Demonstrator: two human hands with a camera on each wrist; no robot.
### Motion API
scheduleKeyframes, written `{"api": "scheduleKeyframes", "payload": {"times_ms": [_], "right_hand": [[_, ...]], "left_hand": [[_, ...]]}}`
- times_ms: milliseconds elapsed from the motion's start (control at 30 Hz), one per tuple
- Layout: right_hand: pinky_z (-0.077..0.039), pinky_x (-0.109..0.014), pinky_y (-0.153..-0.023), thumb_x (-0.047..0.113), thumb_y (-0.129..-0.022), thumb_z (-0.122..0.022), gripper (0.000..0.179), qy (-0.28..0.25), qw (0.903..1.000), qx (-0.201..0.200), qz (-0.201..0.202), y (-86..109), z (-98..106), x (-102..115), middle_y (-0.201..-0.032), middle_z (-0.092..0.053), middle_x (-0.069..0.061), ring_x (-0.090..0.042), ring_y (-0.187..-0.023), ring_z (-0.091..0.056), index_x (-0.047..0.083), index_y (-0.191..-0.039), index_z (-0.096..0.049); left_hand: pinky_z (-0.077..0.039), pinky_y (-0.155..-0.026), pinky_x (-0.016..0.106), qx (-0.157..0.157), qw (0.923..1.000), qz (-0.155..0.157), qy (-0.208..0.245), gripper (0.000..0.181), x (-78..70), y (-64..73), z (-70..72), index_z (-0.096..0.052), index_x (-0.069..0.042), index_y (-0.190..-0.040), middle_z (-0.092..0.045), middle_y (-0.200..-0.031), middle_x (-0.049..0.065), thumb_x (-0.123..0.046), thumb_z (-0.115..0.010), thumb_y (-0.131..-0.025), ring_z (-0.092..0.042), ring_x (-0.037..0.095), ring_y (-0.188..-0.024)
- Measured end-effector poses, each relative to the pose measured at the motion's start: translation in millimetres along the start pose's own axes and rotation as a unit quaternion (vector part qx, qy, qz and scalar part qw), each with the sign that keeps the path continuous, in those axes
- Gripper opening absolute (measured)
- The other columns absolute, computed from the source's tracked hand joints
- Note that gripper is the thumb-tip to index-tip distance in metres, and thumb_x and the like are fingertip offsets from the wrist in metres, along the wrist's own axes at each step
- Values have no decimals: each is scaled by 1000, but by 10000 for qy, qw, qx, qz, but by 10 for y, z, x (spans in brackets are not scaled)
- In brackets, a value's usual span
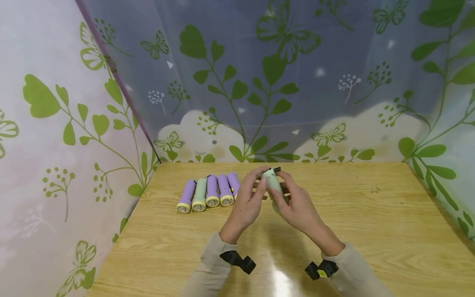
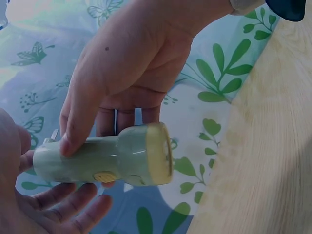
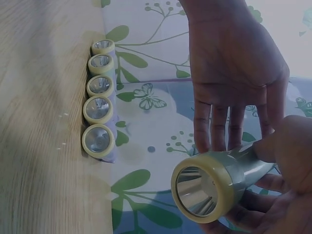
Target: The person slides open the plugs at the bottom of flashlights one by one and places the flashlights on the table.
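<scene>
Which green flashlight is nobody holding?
The green flashlight in the row, second from the left in the head view, between purple flashlights. The other green flashlight is held by the left hand and right hand.

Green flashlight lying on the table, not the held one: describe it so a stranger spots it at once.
On the wooden table, left of the person's left hand, five flashlights lie in a row. The green flashlight is second from the left in the head view. It alone there is green, beside four purple ones.
</scene>
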State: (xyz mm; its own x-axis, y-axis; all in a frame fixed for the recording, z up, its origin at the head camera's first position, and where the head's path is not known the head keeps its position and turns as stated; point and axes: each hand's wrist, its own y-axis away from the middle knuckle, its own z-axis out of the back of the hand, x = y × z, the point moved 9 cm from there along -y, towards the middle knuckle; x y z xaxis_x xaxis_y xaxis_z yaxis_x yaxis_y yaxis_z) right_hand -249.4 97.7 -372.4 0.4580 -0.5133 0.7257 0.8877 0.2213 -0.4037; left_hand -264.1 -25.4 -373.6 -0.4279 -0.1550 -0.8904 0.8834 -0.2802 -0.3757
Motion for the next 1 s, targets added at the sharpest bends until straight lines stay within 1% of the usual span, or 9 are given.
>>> {"api": "scheduleKeyframes", "payload": {"times_ms": [67, 133, 300, 467, 500, 567, 800, 900, 1000], "right_hand": [[-60, -29, -63, 17, -104, -59, 49, -134, 9999, 2, -17, -11, 18, -11, -111, -73, -22, -30, -88, -75, 5, -148, -42], [-61, -31, -64, 19, -105, -57, 49, -229, 9997, 26, -65, -25, 32, -25, -112, -73, -23, -31, -89, -75, 6, -149, -41], [-63, -38, -69, 23, -106, -54, 50, -372, 9989, 113, -249, -51, 52, -81, -117, -72, -26, -36, -96, -74, 5, -150, -39], [-63, -42, -73, 24, -106, -54, 52, -474, 9979, 137, -412, -54, 62, -169, -117, -70, -28, -39, -100, -72, 4, -151, -37], [-63, -42, -73, 24, -106, -54, 52, -496, 9977, 135, -446, -55, 68, -188, -117, -70, -29, -39, -101, -72, 3, -151, -37], [-62, -42, -74, 26, -106, -54, 52, -521, 9970, 133, -554, -56, 74, -239, -117, -70, -28, -39, -102, -72, 4, -150, -38], [-61, -38, -73, 30, -106, -55, 51, -637, 9937, 100, -917, -51, 82, -405, -114, -72, -27, -37, -101, -72, 6, -149, -40], [-61, -35, -71, 31, -105, -56, 51, -688, 9918, 92, -1069, -43, 83, -473, -113, -73, -27, -36, -100, -72, 7, -148, -41], [-59, -33, -69, 32, -105, -57, 51, -727, 9901, 59, -1198, -38, 91, -540, -112, -73, -27, -35, -99, -72, 7, -147, -43]], "left_hand": [[-58, -85, 50, 15, 9999, 61, 85, 43, 12, -1, -19, -40, -19, -153, -55, -135, 14, -29, -38, -111, -60, 23, -105], [-57, -88, 47, 28, 9997, 174, 164, 44, 47, 5, -44, -35, -22, -154, -54, -137, 15, -29, -39, -111, -60, 23, -107], [-54, -92, 38, 59, 9980, 517, 357, 47, 165, 37, -129, -29, -19, -155, -51, -139, 15, -26, -42, -110, -58, 22, -113], [-54, -96, 50, 72, 9954, 727, 621, 45, 304, 68, -247, -33, -15, -152, -50, -139, 18, -23, -44, -109, -58, 26, -115], [-54, -96, 50, 71, 9950, 757, 648, 44, 332, 74, -272, -34, -15, -151, -51, -139, 18, -23, -44, -109, -59, 28, -115], [-55, -95, 48, 50, 9944, 790, 703, 44, 372, 91, -320, -35, -14, -151, -51, -138, 19, -22, -45, -108, -59, 28, -115], [-56, -89, 28, 48, 9920, 1007, 760, 54, 525, 135, -462, -34, -16, -151, -54, -135, 17, -19, -56, -102, -59, 22, -113], [-57, -89, 28, 66, 9905, 1126, 781, 62, 564, 149, -508, -33, -17, -154, -54, -135, 14, -20, -62, -99, -60, 19, -112], [-58, -90, 32, 112, 9902, 1192, 725, 68, 594, 150, -553, -31, -19, -156, -54, -136, 13, -22, -65, -97, -60, 17, -112]]}}
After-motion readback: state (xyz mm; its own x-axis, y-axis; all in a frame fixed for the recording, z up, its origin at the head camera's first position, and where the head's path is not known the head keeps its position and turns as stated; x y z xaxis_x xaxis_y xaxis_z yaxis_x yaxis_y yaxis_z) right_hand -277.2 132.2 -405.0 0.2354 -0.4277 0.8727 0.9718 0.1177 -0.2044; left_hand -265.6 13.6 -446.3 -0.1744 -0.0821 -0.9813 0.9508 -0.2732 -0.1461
